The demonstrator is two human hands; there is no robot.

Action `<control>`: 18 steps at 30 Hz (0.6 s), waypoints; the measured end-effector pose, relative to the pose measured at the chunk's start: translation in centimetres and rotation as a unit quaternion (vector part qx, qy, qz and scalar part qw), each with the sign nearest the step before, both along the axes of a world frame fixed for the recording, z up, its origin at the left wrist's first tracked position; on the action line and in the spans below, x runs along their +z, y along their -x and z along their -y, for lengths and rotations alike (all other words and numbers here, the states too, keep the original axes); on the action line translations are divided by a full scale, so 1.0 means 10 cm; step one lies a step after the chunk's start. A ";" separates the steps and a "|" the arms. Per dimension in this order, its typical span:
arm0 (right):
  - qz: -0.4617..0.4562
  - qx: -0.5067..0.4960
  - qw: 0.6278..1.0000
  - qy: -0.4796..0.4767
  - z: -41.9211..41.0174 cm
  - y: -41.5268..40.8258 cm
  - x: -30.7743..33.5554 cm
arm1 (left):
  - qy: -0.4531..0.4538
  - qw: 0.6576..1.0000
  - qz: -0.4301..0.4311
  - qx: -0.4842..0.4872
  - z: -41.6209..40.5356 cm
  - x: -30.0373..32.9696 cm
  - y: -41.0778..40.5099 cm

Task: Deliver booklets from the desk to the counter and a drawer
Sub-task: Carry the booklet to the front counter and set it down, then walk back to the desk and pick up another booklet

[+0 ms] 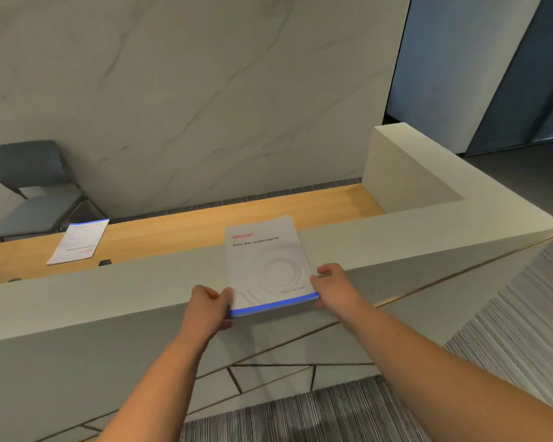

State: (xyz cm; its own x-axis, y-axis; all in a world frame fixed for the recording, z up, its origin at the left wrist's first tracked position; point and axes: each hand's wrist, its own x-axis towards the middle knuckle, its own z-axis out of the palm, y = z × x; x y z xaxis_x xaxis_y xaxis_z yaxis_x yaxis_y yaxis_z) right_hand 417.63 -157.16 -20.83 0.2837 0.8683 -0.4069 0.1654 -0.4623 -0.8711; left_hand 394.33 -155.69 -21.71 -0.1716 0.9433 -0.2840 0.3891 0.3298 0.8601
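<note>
booklet on counter | both hands grip | cover text illegible, maybe stacked

An office reception: a raised grey counter wraps a wooden desk; a grey chair stands behind; marble-look wall; striped carpet.

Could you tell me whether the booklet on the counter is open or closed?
Closed: the booklet shows its front cover, flat on the counter, both hands gripping its near corners.
</note>
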 end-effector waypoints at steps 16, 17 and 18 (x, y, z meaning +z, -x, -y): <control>0.039 -0.041 0.949 -0.311 1.13 -1.68 1.08 | -0.307 0.916 0.002 -0.258 0.64 1.37 -1.72; 0.047 -0.042 0.945 -0.322 1.30 -1.90 1.14 | -0.323 0.906 0.004 -0.275 0.73 1.43 -1.95; 0.058 -0.046 0.941 -0.330 1.46 -2.12 1.18 | -0.339 0.895 0.007 -0.289 0.82 1.47 -2.16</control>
